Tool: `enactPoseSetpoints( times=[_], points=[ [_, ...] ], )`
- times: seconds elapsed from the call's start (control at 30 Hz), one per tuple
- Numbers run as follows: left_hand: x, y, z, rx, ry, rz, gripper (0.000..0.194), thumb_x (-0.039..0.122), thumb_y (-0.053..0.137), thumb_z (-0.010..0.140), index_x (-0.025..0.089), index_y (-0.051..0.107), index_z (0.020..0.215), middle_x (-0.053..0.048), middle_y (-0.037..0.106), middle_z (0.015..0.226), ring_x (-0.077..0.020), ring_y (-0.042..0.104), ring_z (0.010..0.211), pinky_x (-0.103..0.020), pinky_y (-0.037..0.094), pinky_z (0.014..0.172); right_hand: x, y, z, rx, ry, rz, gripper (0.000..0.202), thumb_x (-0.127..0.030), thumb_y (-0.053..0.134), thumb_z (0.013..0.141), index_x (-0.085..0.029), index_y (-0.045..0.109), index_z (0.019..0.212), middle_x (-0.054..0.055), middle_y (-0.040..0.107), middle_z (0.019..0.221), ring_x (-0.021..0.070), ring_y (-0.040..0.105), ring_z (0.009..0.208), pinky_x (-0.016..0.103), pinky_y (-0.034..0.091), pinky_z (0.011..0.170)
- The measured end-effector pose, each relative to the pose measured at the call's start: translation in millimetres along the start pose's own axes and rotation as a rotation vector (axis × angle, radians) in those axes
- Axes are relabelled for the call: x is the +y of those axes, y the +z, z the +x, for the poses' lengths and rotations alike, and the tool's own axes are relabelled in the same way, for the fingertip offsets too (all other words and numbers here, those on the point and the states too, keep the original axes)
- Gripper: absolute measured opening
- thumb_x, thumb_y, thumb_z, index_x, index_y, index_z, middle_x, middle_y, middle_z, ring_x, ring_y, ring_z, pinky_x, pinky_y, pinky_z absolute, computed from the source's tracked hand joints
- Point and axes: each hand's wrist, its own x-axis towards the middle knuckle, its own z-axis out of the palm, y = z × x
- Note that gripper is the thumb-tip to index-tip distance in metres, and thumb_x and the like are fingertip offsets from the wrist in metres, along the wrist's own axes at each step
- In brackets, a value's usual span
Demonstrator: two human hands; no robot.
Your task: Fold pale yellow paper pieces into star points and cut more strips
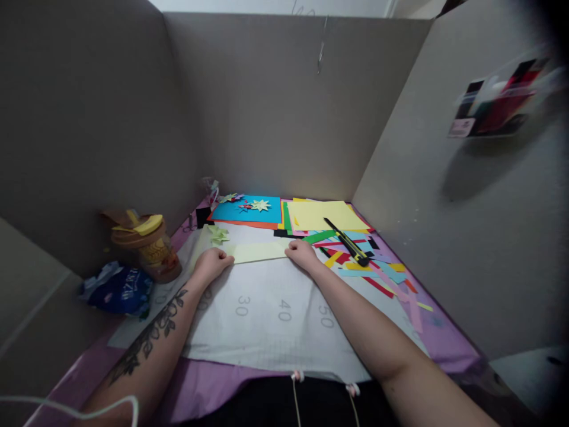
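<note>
A pale yellow-green paper strip stretches between my two hands over the white numbered sheet. My left hand is closed on its left end, fingers curled in. At the other end my right hand pinches the strip in the same way. Just behind my left hand lies a light green folded paper star. Green, red, yellow and blue cut paper strips are scattered to the right of my right hand. On them rests a black and yellow utility knife.
Coloured sheets, a blue one bearing paper stars and a yellow one, lie at the back. A brown cup and a blue packet stand at left. Grey panels enclose three sides. A clear holder hangs at right.
</note>
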Motion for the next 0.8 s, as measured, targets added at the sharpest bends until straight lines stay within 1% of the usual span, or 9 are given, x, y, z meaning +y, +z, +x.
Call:
enactPoseSetpoints(
  times=[0.2,0.37,0.53,0.63,0.67,0.73,0.8],
  points=[
    [-1,-0.4,1,-0.014,0.018,0.018,0.028,0.04,0.054,0.067,0.018,0.052,0.048,0.001,0.05,0.046,-0.0131,0.044,0.047,-0.026,0.019,0.045,5,-2,1,-0.041,0.025,0.059,0.013,-0.023,0.049,0.063,-0.018,0.046,0.051,-0.003,0.045,0.052,0.0115,0.041,0.053,0.023,0.023,0.049],
    [-1,-2.5,0,-0.034,0.044,0.001,0.029,0.038,0.053,0.067,0.018,0.051,0.047,0.002,0.045,0.044,-0.0122,0.041,0.046,-0.026,0.019,0.046,10,0,3,-0.073,0.046,0.118,0.013,-0.024,0.049,0.063,-0.018,0.047,0.051,-0.004,0.044,0.05,0.0111,0.041,0.052,0.022,0.024,0.048],
    [-5,-3.1,0,-0.053,0.068,-0.027,0.027,0.036,0.052,0.068,0.017,0.051,0.048,0.002,0.046,0.046,-0.0114,0.04,0.046,-0.026,0.019,0.046,15,0,4,-0.098,0.045,0.176,0.013,-0.024,0.05,0.064,-0.017,0.05,0.054,-0.004,0.046,0.051,0.0111,0.043,0.052,0.021,0.027,0.048],
    [-9,-2.4,-2,-0.028,0.112,-0.086,0.029,0.038,0.054,0.068,0.017,0.05,0.049,0.003,0.046,0.048,-0.011,0.041,0.049,-0.024,0.022,0.047,14,-3,2,-0.098,0.022,0.223,0.012,-0.028,0.057,0.064,-0.017,0.054,0.063,-0.004,0.051,0.059,0.0111,0.046,0.057,0.02,0.032,0.051],
    [-10,-2.0,-3,-0.023,0.117,-0.121,0.029,0.039,0.056,0.067,0.017,0.05,0.05,0.003,0.046,0.048,-0.0109,0.041,0.049,-0.024,0.023,0.047,13,-4,1,-0.111,0.02,0.273,0.015,-0.03,0.06,0.063,-0.017,0.056,0.07,-0.003,0.054,0.063,0.0112,0.047,0.058,0.02,0.034,0.052],
    [-10,-0.6,-6,-0.034,0.118,-0.215,0.026,0.04,0.059,0.066,0.016,0.053,0.056,0.004,0.047,0.05,-0.0111,0.042,0.049,-0.022,0.026,0.047,11,-5,-2,-0.149,0.03,0.415,0.03,-0.03,0.067,0.059,-0.017,0.058,0.084,-0.002,0.059,0.072,0.012,0.051,0.062,0.021,0.038,0.054],
    [-9,1.6,-6,-0.064,0.147,-0.311,0.023,0.038,0.063,0.063,0.016,0.058,0.064,0.003,0.053,0.056,-0.0126,0.048,0.053,-0.022,0.032,0.049,9,-4,-4,-0.177,0.038,0.538,0.038,-0.027,0.07,0.055,-0.016,0.059,0.09,0.0,0.061,0.078,0.0134,0.055,0.066,0.022,0.042,0.057]
  ],
)
